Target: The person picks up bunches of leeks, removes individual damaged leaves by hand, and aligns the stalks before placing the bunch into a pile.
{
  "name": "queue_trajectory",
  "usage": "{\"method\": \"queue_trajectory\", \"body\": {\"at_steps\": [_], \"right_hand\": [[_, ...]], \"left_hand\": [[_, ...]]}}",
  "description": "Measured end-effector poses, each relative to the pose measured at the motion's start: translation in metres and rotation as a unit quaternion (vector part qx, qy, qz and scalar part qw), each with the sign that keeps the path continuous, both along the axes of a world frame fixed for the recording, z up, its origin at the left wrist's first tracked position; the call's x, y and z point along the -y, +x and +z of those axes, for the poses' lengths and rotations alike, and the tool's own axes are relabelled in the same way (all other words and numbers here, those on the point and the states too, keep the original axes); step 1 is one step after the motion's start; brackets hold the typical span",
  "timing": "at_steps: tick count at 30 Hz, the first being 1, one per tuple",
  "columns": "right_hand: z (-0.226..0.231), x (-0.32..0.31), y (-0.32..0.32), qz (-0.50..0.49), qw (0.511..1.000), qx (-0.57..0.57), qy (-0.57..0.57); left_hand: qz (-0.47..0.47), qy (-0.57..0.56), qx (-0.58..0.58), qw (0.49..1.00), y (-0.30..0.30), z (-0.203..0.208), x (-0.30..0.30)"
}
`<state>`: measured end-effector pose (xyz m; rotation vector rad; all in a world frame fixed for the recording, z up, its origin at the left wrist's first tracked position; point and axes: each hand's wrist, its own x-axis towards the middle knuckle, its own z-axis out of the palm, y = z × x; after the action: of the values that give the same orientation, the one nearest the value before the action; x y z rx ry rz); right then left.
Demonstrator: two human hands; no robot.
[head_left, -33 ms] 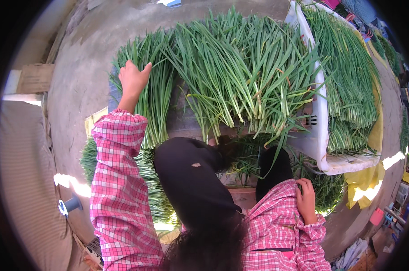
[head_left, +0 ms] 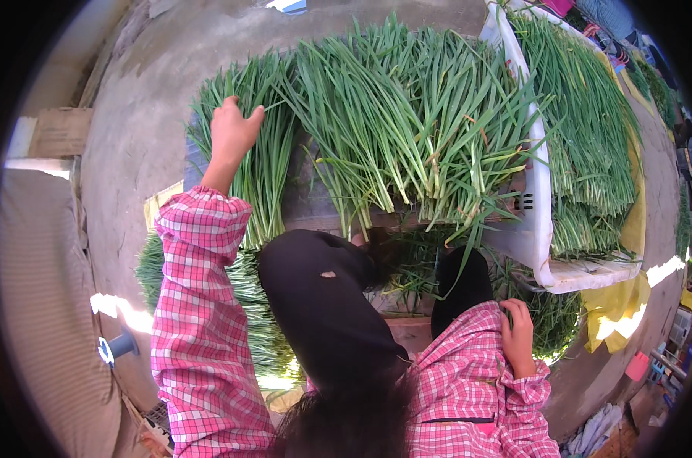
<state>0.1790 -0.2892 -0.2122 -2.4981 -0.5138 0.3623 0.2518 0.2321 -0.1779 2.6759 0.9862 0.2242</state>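
Note:
Long green garlic chives lie across a low dark surface in front of me. My left hand (head_left: 236, 131) is over the leafy part of the leftmost bunch of chives (head_left: 263, 183), its thumb spread away from slightly bent fingers; it grips nothing that I can see. To the right of that bunch a larger, looser pile of chives (head_left: 392, 122) fans out, pale stem ends toward me. My right hand (head_left: 519, 340) rests on my pink checked clothing near my right knee, fingers loosely stretched and holding nothing.
At the right stands a white plastic crate (head_left: 544, 221) packed with chives (head_left: 586, 122), beside yellow sheeting (head_left: 617, 317). More chives (head_left: 260, 324) lie low by my left leg. A blue spool-like object (head_left: 117, 347) is on the floor at left, near a ribbed tan cloth (head_left: 44, 305).
My left hand has shifted slightly to the right over the leftmost bunch, its fingers a little more bent. My right hand stays where it was.

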Motion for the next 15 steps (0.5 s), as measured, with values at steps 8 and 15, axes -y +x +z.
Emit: {"method": "queue_trajectory", "body": {"at_steps": [8,15], "right_hand": [[0.072,-0.073,0.032,0.055,0.979,0.013,0.198],[0.093,-0.182,0.108,0.229,0.952,0.178,0.098]], "left_hand": [[-0.016,-0.335,0.073,0.939,-0.031,0.024,0.136],[0.204,-0.314,0.085,0.923,-0.069,-0.052,0.179]]}}
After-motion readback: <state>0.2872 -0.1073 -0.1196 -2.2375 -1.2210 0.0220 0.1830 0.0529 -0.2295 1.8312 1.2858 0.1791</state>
